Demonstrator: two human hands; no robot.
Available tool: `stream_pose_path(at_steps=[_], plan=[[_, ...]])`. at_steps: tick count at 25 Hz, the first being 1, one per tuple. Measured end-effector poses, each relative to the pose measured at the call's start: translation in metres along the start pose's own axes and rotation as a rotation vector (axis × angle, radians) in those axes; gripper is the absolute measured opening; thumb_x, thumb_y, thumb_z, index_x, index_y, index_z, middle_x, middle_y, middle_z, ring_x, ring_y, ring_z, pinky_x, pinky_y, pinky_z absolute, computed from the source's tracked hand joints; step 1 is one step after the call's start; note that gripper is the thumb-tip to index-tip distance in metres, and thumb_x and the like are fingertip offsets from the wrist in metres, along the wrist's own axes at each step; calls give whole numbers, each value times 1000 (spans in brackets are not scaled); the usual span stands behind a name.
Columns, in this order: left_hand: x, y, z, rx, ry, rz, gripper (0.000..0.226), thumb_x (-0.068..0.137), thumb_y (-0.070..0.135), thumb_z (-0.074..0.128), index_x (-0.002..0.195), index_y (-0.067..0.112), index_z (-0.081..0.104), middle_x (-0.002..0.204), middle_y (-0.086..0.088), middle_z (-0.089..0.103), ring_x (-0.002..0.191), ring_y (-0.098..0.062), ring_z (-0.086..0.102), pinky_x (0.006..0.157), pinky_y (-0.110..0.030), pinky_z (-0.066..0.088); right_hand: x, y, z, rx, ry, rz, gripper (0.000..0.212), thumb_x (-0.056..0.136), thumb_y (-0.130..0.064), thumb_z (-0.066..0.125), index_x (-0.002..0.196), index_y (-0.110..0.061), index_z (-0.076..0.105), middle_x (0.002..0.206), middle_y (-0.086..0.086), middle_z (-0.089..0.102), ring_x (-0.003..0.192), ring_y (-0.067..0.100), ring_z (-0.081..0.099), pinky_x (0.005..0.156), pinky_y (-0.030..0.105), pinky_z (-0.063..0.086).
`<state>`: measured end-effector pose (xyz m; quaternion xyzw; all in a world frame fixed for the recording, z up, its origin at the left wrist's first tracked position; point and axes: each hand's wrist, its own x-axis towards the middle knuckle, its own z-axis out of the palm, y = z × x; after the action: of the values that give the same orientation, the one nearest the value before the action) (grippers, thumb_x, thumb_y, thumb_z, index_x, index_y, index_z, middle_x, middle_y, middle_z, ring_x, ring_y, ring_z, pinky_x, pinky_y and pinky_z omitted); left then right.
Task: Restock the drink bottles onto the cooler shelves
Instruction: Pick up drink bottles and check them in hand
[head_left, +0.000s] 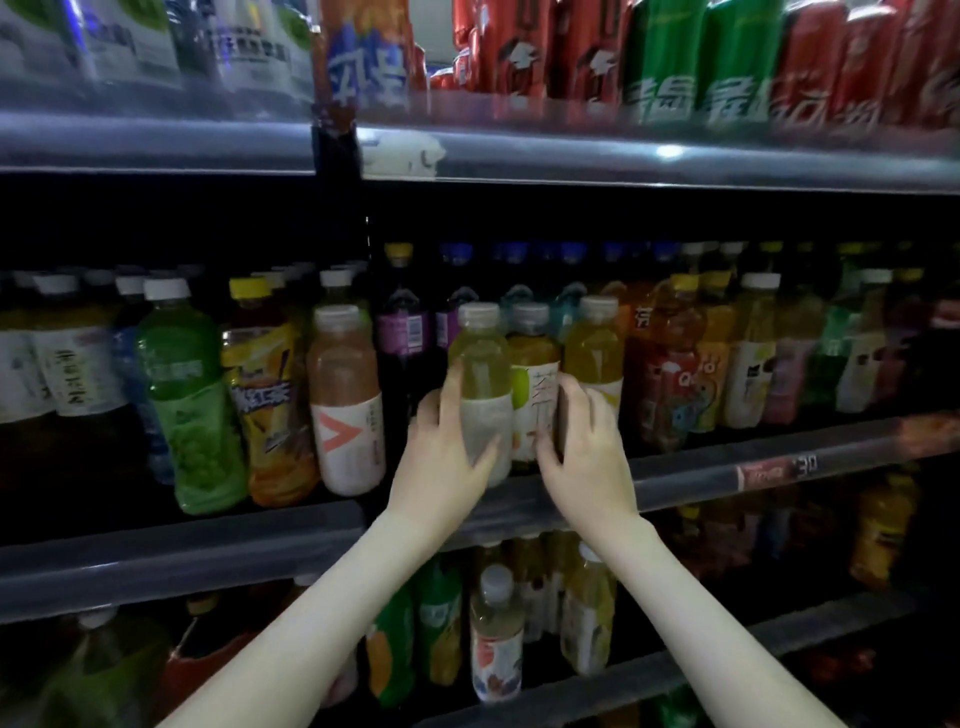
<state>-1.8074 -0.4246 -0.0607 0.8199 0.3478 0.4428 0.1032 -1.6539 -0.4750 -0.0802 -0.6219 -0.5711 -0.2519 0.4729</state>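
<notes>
the person is at the placing step, both hands at the front of the middle shelf (701, 470) of the cooler. the left hand (447, 457) grips a pale yellow bottle (480, 358) with a white cap, fingers up its left side and thumb across the lower label; the bottle stands upright at the shelf's front edge, though whether its base is fully seated cannot be told. the right hand (584, 452) is curled round the amber bottle (532, 364) just beside it, fingers on the right of its white label, seemingly steadying or nudging it. the two bottles touch, and a yellow bottle (595, 348) stands close on the far side. left of the pale bottle is a dark gap before the pink bottle (345, 389). the next move probably calls for sliding the pale bottle back into line with its label facing out, keeping the neighbours from tipping, then letting go with both hands to fetch more stock.
</notes>
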Motion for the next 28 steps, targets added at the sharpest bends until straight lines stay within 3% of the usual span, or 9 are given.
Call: stream_pose_path(at_steps=[2, 5, 9, 14, 18, 21, 24, 26, 28], plan=[[14, 12, 13, -41, 55, -83, 100, 85, 41, 64, 147, 36, -13, 145, -13, 33, 126, -28, 42, 95, -33, 40, 12, 23, -5, -21, 35, 3, 66, 83, -12, 69, 140, -9, 34, 127, 19, 46, 114, 33, 46, 92, 47, 48], [23, 24, 29, -57, 168, -147, 105, 82, 40, 68, 147, 33, -13, 144, -14, 34, 123, -29, 46, 88, -29, 40, 31, 40, -10, -47, 87, -64, 72, 81, -17, 72, 141, -14, 33, 127, 18, 48, 113, 27, 37, 89, 51, 43], [24, 22, 36, 2, 226, -152, 103, 81, 37, 70, 147, 35, -10, 134, -16, 40, 114, -31, 51, 89, -39, 46, 50, 44, -9, -60, 95, -37, 78, 84, -33, 69, 145, -21, 22, 142, 23, 35, 125, 35, 31, 97, 56, 35], [27, 18, 32, -65, 240, -222, 105, 80, 35, 72, 147, 39, -9, 144, -9, 32, 123, -27, 46, 91, -30, 40, 60, 61, -8, 182, -113, 116, 89, 87, -36, 65, 150, -26, 3, 154, 21, 17, 136, 40, 28, 107, 56, 34], [21, 18, 31, -136, 287, -157, 103, 80, 30, 73, 147, 42, -5, 144, 3, 32, 118, 1, 39, 90, -19, 35, 61, 62, -10, 273, -133, 133, 92, 87, -35, 66, 151, -29, 0, 153, 17, 20, 133, 38, 34, 99, 50, 42], [12, 18, 35, -159, 329, -49, 103, 77, 24, 77, 145, 44, 1, 138, 17, 26, 112, 29, 26, 85, 3, 30, 63, 69, -10, 396, -229, 293, 96, 84, -43, 67, 150, -35, -1, 147, 11, 35, 124, 32, 49, 89, 37, 45], [8, 23, 33, -224, 414, 16, 100, 74, 22, 78, 141, 49, 8, 143, 20, 22, 126, 20, 26, 95, 1, 29, 65, 76, -8, 546, -161, 389, 86, 79, -38, 74, 147, -24, 23, 133, 5, 52, 117, 25, 55, 87, 29, 44], [5, 29, 27, -242, 496, 72, 101, 73, 28, 79, 142, 40, 6, 147, 10, 26, 133, 4, 31, 101, -8, 33, 58, 77, -11, 617, -94, 400, 82, 77, -35, 77, 143, -26, 28, 129, 0, 55, 114, 16, 56, 89, 26, 46], [-2, 34, 20, -222, 586, 165, 98, 73, 28, 76, 144, 28, 8, 146, 17, 24, 133, 2, 32, 104, -15, 36, 47, 73, -18, 630, 17, 308, 85, 76, -31, 79, 143, -22, 28, 133, 0, 50, 114, 6, 50, 91, 11, 42]])
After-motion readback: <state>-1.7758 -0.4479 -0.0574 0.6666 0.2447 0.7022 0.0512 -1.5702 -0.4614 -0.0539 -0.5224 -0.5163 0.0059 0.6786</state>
